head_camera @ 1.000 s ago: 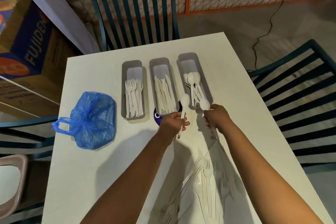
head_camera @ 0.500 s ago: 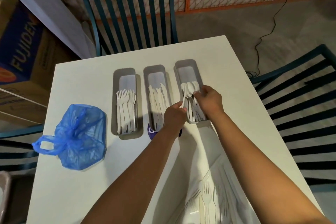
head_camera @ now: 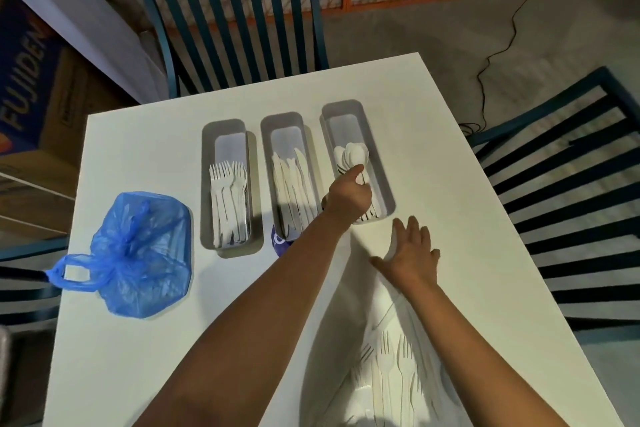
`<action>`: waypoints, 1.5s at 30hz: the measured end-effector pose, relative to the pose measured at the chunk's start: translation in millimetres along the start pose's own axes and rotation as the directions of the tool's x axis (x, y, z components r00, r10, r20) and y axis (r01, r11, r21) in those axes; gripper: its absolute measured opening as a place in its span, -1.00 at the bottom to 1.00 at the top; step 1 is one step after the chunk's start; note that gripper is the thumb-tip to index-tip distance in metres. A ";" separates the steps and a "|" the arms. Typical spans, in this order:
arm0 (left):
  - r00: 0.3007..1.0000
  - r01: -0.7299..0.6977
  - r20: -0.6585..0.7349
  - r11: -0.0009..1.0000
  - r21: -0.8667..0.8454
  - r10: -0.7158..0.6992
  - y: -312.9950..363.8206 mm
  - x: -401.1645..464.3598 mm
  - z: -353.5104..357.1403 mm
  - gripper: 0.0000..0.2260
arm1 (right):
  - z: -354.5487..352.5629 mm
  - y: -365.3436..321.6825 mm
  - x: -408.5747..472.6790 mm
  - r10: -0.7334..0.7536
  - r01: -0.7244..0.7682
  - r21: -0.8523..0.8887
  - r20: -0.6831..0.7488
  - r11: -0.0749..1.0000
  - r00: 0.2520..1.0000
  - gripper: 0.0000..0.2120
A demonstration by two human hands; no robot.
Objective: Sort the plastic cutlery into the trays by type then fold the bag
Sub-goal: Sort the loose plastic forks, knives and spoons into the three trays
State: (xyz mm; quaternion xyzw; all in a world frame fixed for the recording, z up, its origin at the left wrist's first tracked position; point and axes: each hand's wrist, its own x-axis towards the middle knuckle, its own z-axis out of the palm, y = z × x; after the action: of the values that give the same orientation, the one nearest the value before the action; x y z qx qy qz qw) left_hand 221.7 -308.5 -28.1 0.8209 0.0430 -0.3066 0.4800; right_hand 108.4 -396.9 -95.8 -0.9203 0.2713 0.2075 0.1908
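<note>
Head view: at a white worktop [head_camera: 138, 357], a person's left hand [head_camera: 349, 196] reaches into the spoon tray [head_camera: 382, 184] at about one o'clock, fingers curled on the slim handle of a spoon [head_camera: 362, 158] whose bowl lies among the others stacked there, while the right hand [head_camera: 412, 253], fingers spread and holding nothing, hovers just short of that tray's near end. To the left stand the knife tray [head_camera: 265, 149] at twelve o'clock and the fork tray [head_camera: 206, 163] at eleven, each part-filled, handles toward the person. Unsorted cutlery [head_camera: 391, 371], mostly forks as far as can be told, lies at five o'clock inside a clear bag [head_camera: 346, 340] spread along the worktop's near edge; a knotted blue bag [head_camera: 138, 253] sits at nine o'clock near the left edge. A dark round object [head_camera: 280, 243] peeks from under the knife tray. The step in hand looks like laying the spoon down; done well, it would mean setting the bowl on the stacked bowls and the handle parallel to the tray walls, letting go only once it rests flat, so the pile stays nested and the light tray does not slide. The free hand seems placed to steady the tray or return to the clear bag. Sorting appears about half done; folding remains.
</note>
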 end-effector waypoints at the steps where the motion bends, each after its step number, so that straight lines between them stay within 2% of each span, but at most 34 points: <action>1: 1.000 -0.029 -0.004 0.999 0.030 0.029 -0.8 0.1 0.8 -0.57 | 2.1 2.1 -1.6 -0.010 0.010 -0.030 0.017 1.000 1.000 -0.18; 2: 0.999 -0.046 0.002 0.998 0.045 0.046 -0.4 -5.6 -0.5 -0.58 | 2.8 4.4 -1.8 -0.022 0.023 -0.034 0.021 0.999 1.000 -0.17; 5: 0.977 -0.180 -0.118 0.984 0.007 0.179 -17.6 -16.8 -1.7 -0.65 | -0.9 12.5 -0.2 -0.067 0.069 -0.071 0.030 0.995 0.997 -0.21; 8: 0.977 -0.173 -0.135 0.984 -0.049 0.165 -32.7 -36.0 -5.1 -0.70 | -8.6 21.0 -0.7 -0.130 0.133 -0.078 0.043 0.988 0.991 -0.32; 12: 0.997 -0.075 -0.030 0.997 -0.031 0.075 -55.9 -64.0 0.5 -0.72 | -17.9 35.5 -7.4 -0.149 0.134 0.238 0.049 0.962 0.988 -0.55; 15: 0.995 -0.094 0.029 0.990 0.108 0.092 -83.4 -85.2 9.1 -0.73 | -15.6 44.5 -25.0 -0.156 0.144 0.411 -0.006 0.900 0.988 -0.69; 17: 0.992 -0.122 0.058 0.968 0.221 0.112 -99.0 -96.6 12.1 -0.73 | -10.5 47.4 -36.3 -0.191 0.197 0.358 -0.053 0.913 0.980 -0.71; 19: 0.992 -0.103 0.100 0.957 0.271 0.078 -111.4 -109.9 14.2 -0.73 | -4.9 48.8 -49.5 -0.223 0.240 0.217 -0.100 0.946 0.970 -0.71; 21: 0.989 -0.120 0.127 0.936 0.332 0.082 -122.1 -121.4 15.8 -0.72 | 0.5 49.0 -62.1 -0.216 0.233 0.138 -0.130 0.963 0.968 -0.72; 23: 0.990 -0.115 0.116 0.930 0.348 0.079 -133.3 -130.1 15.8 -0.72 | 4.8 48.5 -74.6 -0.189 0.205 0.133 -0.123 0.970 0.974 -0.75; 28: 0.993 -0.067 0.115 0.930 0.361 0.026 -150.9 -152.5 12.9 -0.76 | 16.2 46.2 -103.3 -0.102 0.100 0.141 0.011 0.985 0.995 -0.78; 32: 0.995 -0.034 0.101 0.940 0.338 0.000 -160.0 -165.5 13.2 -0.83 | 24.4 46.6 -119.9 -0.057 0.051 0.162 0.035 0.986 0.998 -0.80; 35: 0.991 -0.037 0.134 0.914 0.405 -0.019 -168.2 -170.4 16.8 -0.75 | 32.0 46.8 -128.5 -0.057 0.053 0.158 0.019 0.986 0.998 -0.88; 37: 0.991 -0.106 0.118 0.877 0.469 0.057 -169.4 -179.4 19.2 -0.72 | 36.6 45.5 -135.2 -0.047 0.044 0.140 0.015 0.989 0.999 -0.88; 38: 0.990 -0.121 0.111 0.904 0.409 0.082 -169.6 -181.3 22.1 -0.73 | 38.6 44.5 -138.4 -0.036 0.033 0.126 0.023 0.992 0.999 -0.89; 39: 0.974 -0.135 0.218 0.926 0.354 0.059 -175.7 -181.7 24.6 -0.75 | 40.7 43.0 -142.1 -0.023 0.020 0.111 0.033 0.994 0.999 -0.91; 40: 0.970 -0.237 0.153 0.891 0.388 0.191 -184.4 -179.5 32.5 -0.76 | 42.6 41.1 -144.6 -0.005 0.001 0.100 0.041 0.995 0.999 -0.91; 41: 0.973 -0.202 0.187 0.891 0.407 0.136 -188.1 -179.1 33.7 -0.76 | 44.6 39.5 -147.4 0.015 -0.020 0.094 0.044 0.995 0.999 -0.89; 43: 0.992 -0.099 0.121 0.868 0.487 0.045 -193.2 -183.0 39.4 -0.73 | 48.3 36.2 -149.4 0.056 -0.059 0.095 0.030 0.994 0.998 -0.79; 45: 0.993 -0.052 0.120 0.888 0.456 -0.003 -198.2 -187.5 44.8 -0.52 | 51.7 33.0 -149.7 0.078 -0.079 0.092 0.014 0.993 0.997 -0.70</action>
State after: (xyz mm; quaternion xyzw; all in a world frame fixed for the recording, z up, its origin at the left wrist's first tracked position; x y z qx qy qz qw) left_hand -22.9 -196.9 -92.7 0.8919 -0.0691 -0.3495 0.2784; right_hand -39.8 -335.8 -74.4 -0.8980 0.3155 0.2067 0.2265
